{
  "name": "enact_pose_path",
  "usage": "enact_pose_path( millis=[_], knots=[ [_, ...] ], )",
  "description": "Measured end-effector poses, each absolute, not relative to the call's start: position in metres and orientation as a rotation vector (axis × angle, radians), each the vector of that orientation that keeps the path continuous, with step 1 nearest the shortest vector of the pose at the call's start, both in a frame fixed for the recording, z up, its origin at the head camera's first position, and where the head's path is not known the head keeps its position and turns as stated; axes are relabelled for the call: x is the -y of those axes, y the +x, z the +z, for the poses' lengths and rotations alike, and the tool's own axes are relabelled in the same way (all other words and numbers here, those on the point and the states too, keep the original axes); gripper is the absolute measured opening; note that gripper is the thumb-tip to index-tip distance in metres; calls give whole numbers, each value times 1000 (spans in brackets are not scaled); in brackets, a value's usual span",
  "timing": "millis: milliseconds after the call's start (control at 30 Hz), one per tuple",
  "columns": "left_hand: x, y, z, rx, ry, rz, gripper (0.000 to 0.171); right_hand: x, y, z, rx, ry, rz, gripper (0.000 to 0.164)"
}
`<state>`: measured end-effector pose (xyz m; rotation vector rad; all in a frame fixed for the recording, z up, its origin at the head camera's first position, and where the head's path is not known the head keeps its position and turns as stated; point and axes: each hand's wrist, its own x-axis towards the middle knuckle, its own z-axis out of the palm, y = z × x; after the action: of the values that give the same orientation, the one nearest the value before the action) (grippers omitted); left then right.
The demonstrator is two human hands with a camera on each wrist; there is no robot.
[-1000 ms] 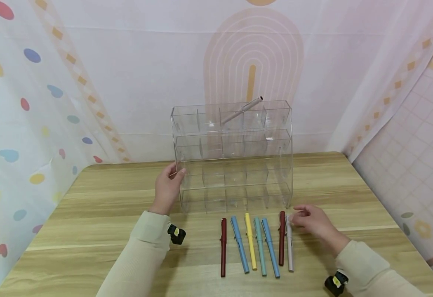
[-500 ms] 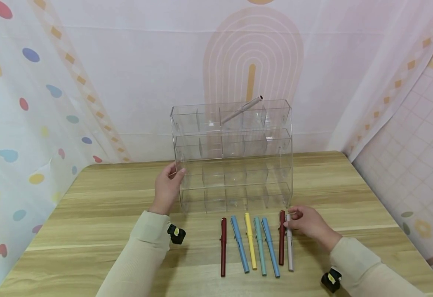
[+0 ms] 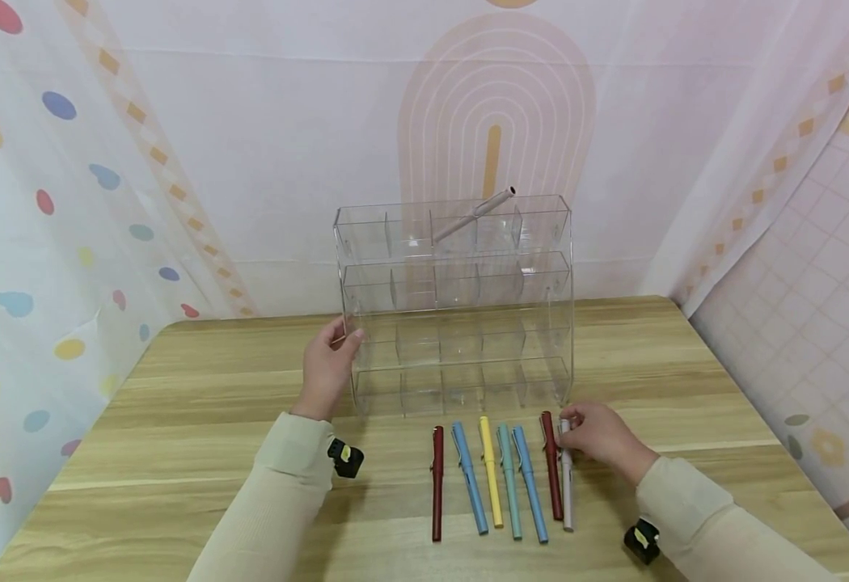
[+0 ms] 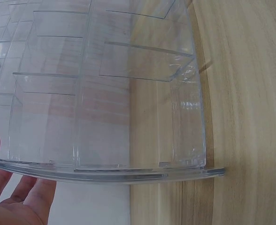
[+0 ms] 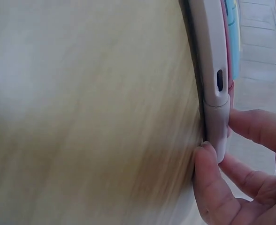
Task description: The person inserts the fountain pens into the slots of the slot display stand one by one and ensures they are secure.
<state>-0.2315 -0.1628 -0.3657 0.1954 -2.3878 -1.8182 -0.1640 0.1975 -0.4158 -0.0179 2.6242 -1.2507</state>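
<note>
A clear acrylic pen rack (image 3: pixel 461 323) with tiered compartments stands upright on the table. My left hand (image 3: pixel 328 364) grips its left side panel, thumb on the front side and fingers behind, as the left wrist view shows. My right hand (image 3: pixel 602 436) pinches the capped end of a pale lilac pen (image 3: pixel 568 485), which lies at the right end of a row of pens. In the right wrist view, thumb and fingers close on that pen's cap (image 5: pixel 217 126) near the tabletop. Just left of it lies a dark red pen (image 3: pixel 551 469).
Farther left in the row lie a blue pen (image 3: pixel 530 485), a teal pen (image 3: pixel 509 485), a yellow pen (image 3: pixel 492 477), another blue pen (image 3: pixel 471 485) and a dark red pen (image 3: pixel 437 485). A pale pen (image 3: pixel 475 214) leans in the rack's top tier. Behind the table (image 3: pixel 206 404) hangs a patterned curtain (image 3: pixel 286 145).
My right hand has moved left onto the lilac pen and now pinches its cap. The neighbouring dark red pen has tilted slightly, its top shifting left. The left hand stays on the rack.
</note>
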Motion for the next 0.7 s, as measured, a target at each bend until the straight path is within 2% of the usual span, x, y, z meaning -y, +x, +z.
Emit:
enact_pose_path(
  millis=[267, 700],
  knots=[
    [163, -231, -366, 2404, 201, -1797, 43, -192, -168, -417, -2691, 21, -1122, 37],
    [164, -232, -367, 2409, 187, -1792, 42, -196, -167, -416, -2617, 68, -1256, 40]
  ],
)
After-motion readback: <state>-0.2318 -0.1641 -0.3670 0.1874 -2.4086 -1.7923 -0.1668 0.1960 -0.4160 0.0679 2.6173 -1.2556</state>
